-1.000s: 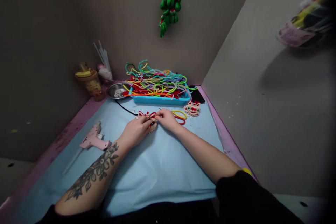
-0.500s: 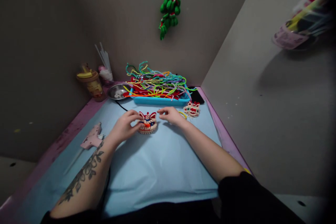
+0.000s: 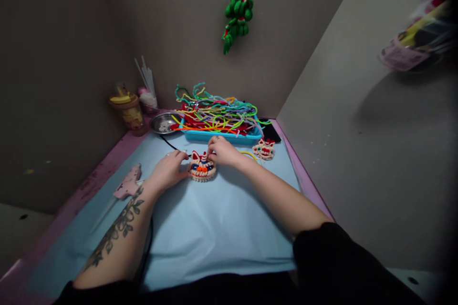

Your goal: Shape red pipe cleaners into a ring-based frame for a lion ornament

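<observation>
A small lion-head ornament, cream with red ears, dark blue eyes and an orange nose, stands on the light blue cover. My left hand grips its left edge, thumb low and fingertips by the left ear. At the upper right, my right hand has its fingers closed over the right ear, which they hide. A second lion-head ornament, cream and red with green eyes, lies to the right of my right hand. Between them, a yellow strand rests on the cover.
A blue tray heaped with colourful fuzzy stems stands behind my hands. Left of it are a metal bowl and a lidded cup. A pink glue gun lies beside my left forearm. Walls enclose the table.
My right hand has moved in from beside the ornament onto its right ear. My left fingers have shifted from its front to its left edge. The view has shifted slightly.
</observation>
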`<state>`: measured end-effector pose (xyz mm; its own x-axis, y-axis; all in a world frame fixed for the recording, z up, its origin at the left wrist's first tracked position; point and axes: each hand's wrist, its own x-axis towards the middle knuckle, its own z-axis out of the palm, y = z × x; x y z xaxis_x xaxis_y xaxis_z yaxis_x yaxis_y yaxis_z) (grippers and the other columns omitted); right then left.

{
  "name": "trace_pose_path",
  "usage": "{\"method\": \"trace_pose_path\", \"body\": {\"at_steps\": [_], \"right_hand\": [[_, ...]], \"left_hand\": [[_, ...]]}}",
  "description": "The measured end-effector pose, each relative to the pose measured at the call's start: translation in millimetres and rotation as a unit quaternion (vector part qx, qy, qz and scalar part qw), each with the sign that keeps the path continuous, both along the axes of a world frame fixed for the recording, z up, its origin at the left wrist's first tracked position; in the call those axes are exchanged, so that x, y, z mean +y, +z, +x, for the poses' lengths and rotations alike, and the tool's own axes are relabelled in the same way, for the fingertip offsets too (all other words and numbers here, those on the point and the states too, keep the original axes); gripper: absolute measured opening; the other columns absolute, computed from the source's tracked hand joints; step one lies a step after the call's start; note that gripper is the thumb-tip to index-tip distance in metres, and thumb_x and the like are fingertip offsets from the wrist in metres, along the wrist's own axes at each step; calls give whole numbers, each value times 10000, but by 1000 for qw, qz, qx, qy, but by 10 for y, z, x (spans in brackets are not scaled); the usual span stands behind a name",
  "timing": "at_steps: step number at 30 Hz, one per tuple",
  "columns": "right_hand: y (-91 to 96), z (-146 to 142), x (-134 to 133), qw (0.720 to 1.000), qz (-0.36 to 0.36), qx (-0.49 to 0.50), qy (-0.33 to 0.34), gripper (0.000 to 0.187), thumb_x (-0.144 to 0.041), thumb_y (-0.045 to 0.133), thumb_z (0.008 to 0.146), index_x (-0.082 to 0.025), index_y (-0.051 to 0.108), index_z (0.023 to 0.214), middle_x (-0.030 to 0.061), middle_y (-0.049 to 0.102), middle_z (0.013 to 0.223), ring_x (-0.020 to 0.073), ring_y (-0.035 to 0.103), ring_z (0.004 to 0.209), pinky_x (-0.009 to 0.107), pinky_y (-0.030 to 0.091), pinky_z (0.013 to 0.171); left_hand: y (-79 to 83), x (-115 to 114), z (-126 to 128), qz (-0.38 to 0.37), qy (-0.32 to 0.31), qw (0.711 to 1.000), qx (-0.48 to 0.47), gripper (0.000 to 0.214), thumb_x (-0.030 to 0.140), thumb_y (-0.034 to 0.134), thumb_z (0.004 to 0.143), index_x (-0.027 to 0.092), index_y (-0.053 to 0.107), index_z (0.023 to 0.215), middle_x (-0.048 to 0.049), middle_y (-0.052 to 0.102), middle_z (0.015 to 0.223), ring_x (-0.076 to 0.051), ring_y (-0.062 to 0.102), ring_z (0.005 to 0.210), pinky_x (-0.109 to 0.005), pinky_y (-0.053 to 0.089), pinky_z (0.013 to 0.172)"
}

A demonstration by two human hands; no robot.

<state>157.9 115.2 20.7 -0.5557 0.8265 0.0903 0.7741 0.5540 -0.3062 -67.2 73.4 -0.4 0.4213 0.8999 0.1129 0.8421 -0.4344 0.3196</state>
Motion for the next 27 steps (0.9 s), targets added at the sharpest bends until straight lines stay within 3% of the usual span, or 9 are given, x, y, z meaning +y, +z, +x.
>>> {"method": "trace_pose_path", "body": {"at_steps": [7,13,16,19,21,27], "right_hand": [[-105,2,6,999,-8,35,-11,119,-208,621,783,-173,732,804,86,599,1027,227,491,1000,346,402,906],[48,345,76,979,-79,187,22,502,-237,690,754,-175,578,1239,103,545,1240,193,527,1102,328,420,948],[38,485,61,975,-78,207,-14,376,-194,683,744,-170,648,1118,78,605,1129,172,568,1007,307,440,896],[-92,469,5,979,-69,172,-82,176,-183,683,734,-152,716,904,62,635,950,159,576,861,298,446,819],[-202,397,-31,978,-72,164,-108,145,-201,694,728,-161,726,863,52,626,902,151,567,815,285,441,775],[-361,227,-49,974,-91,182,-96,66,-173,678,717,-147,713,766,27,610,812,135,550,765,250,409,716]], "left_hand": [[8,9,-12,-5,2,1000,20,391,381,635,718,190,575,1054,-112,592,1098,-295,570,1001,-389,439,836],[-3,45,-93,-23,13,1000,12,419,393,657,695,194,584,1057,-114,592,1096,-299,567,991,-393,439,825],[5,56,-99,-21,9,1000,-2,407,385,672,690,184,584,1032,-119,594,1078,-291,571,973,-380,443,797],[33,42,-53,-15,10,1000,-16,369,390,653,718,188,570,1016,-104,606,1049,-270,576,949,-356,447,765],[51,25,-10,-10,15,1000,-21,340,401,633,739,191,564,998,-91,615,1024,-254,580,925,-338,445,741],[51,-2,63,-11,5,1000,-25,250,368,585,766,192,573,943,-75,632,958,-229,590,852,-315,424,710]]}}
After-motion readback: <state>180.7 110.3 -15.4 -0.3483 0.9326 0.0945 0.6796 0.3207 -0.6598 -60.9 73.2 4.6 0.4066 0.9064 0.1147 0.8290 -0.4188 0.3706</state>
